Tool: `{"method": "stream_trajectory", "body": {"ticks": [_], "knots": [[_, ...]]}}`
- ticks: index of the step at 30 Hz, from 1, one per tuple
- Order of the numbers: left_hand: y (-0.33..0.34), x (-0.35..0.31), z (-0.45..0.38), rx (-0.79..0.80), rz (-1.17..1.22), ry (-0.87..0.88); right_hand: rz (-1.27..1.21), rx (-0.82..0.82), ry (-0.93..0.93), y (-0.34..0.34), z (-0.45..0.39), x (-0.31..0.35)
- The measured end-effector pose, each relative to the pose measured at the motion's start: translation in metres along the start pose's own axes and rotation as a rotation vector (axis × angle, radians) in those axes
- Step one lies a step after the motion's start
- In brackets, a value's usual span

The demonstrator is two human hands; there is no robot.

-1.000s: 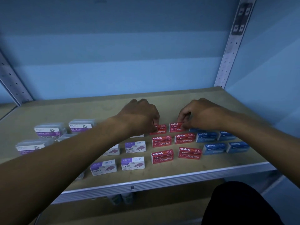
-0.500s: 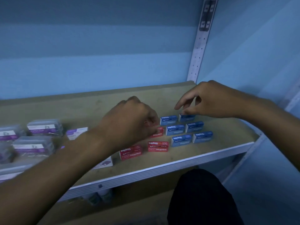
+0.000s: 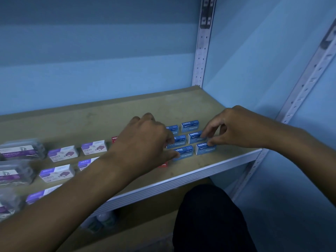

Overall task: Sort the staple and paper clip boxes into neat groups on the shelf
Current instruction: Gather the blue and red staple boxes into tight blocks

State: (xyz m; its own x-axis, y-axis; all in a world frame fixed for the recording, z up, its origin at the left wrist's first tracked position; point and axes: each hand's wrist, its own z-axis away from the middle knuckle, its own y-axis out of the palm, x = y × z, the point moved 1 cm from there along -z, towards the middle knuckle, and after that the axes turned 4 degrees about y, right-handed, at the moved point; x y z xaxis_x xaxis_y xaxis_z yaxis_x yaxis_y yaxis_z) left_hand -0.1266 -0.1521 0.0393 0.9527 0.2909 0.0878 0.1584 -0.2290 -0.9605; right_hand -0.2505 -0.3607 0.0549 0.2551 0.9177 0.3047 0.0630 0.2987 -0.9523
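Blue staple boxes (image 3: 189, 126): six, in two columns of three at the right end of the shelf (image 3: 209, 171), label side up, standing close together but not touching. Half a second ago the right hand hovered above the far-right box with the fingers spread. It has come down and nearer.

Right hand (image 3: 234, 128): fingertips pinch the right end of the middle right-column box (image 3: 195, 137), thumb against the near right-column box (image 3: 205, 148). Judged to be squaring that column.

Left hand (image 3: 145, 140): fingers curled down over the left column, a fingertip on the near-left blue box (image 3: 183, 153). A second ago both hands worked the red boxes; the left has since shifted right onto the blue group. Whether it grips a box or only presses it, I cannot tell.

Red staple boxes (image 3: 115, 139): mostly hidden under the left hand and forearm; one edge shows far of the wrist, another corner (image 3: 163, 164) near it. Their alignment cannot be judged.

Purple-and-white staple boxes (image 3: 93, 147): rows left of the red group, spaced apart.

Clear paper clip boxes (image 3: 21, 150): far left, blurred.

Status: groups read as formed by colour; the shift from red to blue suggests final straightening, with the task close to done.

Surround: blue wall, perforated upright (image 3: 202, 51) at the back right corner.
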Motion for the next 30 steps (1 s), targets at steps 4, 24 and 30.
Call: {"method": "stream_trajectory", "body": {"ticks": [4,24,30], "knots": [[0.002,-0.005,-0.004,0.062,-0.002,-0.003,-0.023,0.013,0.005,0.003,0.003,-0.002],[0.006,-0.011,-0.008,0.031,0.129,0.004,-0.051,-0.013,-0.047,0.009,0.009,-0.009],[0.007,-0.013,-0.010,0.029,0.149,0.017,-0.067,-0.008,-0.050,0.011,0.009,-0.009]]}}
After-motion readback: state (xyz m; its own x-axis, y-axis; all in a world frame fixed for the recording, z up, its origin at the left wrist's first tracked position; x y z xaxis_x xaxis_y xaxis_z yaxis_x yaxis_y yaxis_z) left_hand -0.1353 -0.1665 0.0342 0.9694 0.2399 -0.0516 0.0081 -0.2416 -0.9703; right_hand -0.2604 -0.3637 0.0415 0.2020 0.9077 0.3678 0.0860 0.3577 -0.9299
